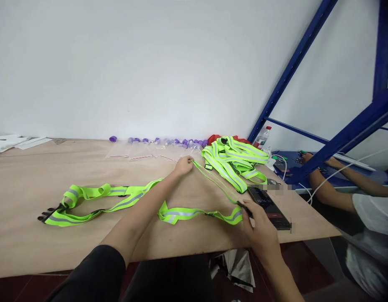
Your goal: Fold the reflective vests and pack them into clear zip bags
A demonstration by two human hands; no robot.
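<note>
Stretching across the plywood worktop (pixel 24 176), a neon-yellow reflective harness (pixel 125 201) is lying flat with its long axis running left to right, its black clips (pixel 45 217) pointing toward the left edge. The left hand (pixel 184 165) is reaching far forward, fingers closed around a thin yellow band (pixel 213 180) that is slanting back toward the right hand (pixel 259 226). That hand's fingers are pinching what is probably a small black buckle (pixel 241 205) at the harness's right end, near the front edge. A dark phone (pixel 269 207) is lying just beside it, with a pile of harnesses (pixel 234 161) sitting behind. Purple pieces (pixel 181 142) are lining the white wall. A blue rack frame (pixel 338 138) is closing off the right side, where another person's arm (pixel 330 193) is resting. Broad bare plywood is spreading behind the harness on the left.
</note>
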